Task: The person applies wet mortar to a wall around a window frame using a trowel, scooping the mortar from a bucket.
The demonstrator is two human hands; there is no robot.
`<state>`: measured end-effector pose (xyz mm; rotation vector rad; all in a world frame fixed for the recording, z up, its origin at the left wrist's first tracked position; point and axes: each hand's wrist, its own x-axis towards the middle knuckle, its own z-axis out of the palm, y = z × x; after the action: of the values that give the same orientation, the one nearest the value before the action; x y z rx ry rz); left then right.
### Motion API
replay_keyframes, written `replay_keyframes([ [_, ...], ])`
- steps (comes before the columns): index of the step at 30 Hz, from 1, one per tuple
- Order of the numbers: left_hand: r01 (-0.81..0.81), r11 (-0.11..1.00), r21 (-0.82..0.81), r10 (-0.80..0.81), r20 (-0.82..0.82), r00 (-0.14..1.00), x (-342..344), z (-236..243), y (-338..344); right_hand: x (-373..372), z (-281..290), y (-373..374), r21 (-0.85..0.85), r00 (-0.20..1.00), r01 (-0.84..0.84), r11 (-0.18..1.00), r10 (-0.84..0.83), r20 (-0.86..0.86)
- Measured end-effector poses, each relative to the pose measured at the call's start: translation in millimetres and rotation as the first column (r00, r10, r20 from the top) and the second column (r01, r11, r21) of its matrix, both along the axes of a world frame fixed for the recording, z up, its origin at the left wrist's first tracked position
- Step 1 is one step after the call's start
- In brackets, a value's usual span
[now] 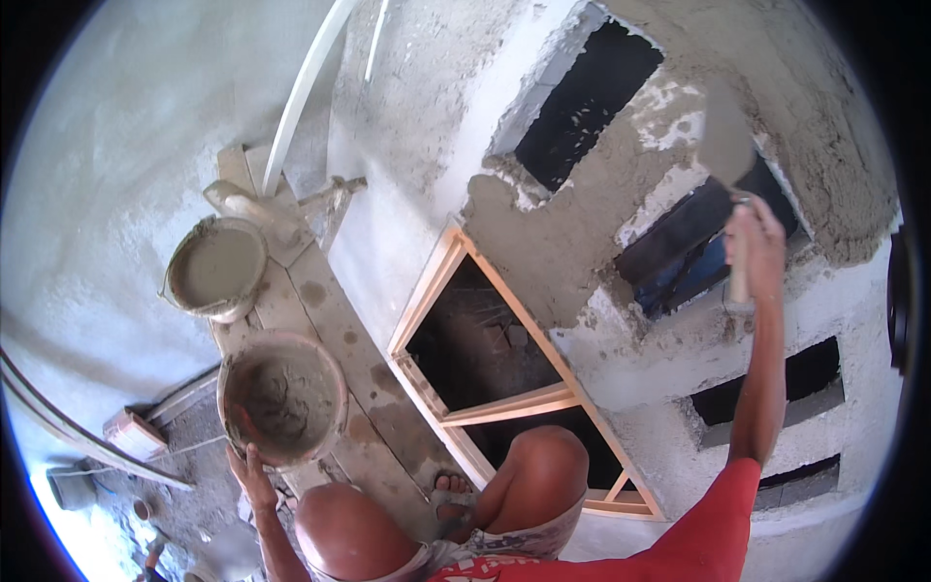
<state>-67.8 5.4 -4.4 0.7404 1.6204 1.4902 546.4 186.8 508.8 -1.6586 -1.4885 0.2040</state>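
Note:
My right hand, arm stretched out to the right, is closed round the handle of a trowel. Its grey blade lies against the wall beside an opening, over freshly spread mortar. Down on the left, my left hand grips the near rim of a round basin of wet grey mortar. Behind that basin stands a bucket filled with smoother grey mix. Whether any mortar is on the trowel blade cannot be made out.
Both containers stand on wooden planks, where my foot rests too. A wooden window frame sits in the wall, with several dark openings around it. A long pale strip leans at the back. The ground with scattered items lies below left.

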Motion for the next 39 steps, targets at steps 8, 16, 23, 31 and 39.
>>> replay_keyframes([
  [8, -0.087, 0.989, -0.119, 0.050, -0.284, 0.957, 16.0, 55.6, 8.2, -138.1, -105.3, -1.1, -0.631, 0.827, -0.282, 0.723, 0.516, 0.222],
  [16, 0.076, 0.993, -0.090, -0.084, -0.095, 0.992, 41.4, 91.3, 40.2, -281.1, -272.7, 38.3, -0.662, -0.013, -0.389, 0.641, 0.714, 0.700],
  [23, 0.105, 0.991, -0.084, -0.129, -0.379, 0.916, 43.9, 84.7, 42.5, -351.5, -338.0, 61.1, -0.712, -0.179, -0.417, 0.565, 0.717, 0.673],
  [31, 0.074, 0.996, -0.056, -0.091, -0.396, 0.914, 52.0, 77.9, 58.0, -358.4, -419.9, 28.4, -0.830, 0.189, -0.517, 0.209, 0.974, 0.127],
  [39, 0.111, 0.993, -0.035, -0.115, -0.409, 0.905, 25.5, 81.2, 56.5, -320.5, -427.5, 16.8, -0.707, 0.325, -0.652, 0.274, 0.943, 0.067],
])
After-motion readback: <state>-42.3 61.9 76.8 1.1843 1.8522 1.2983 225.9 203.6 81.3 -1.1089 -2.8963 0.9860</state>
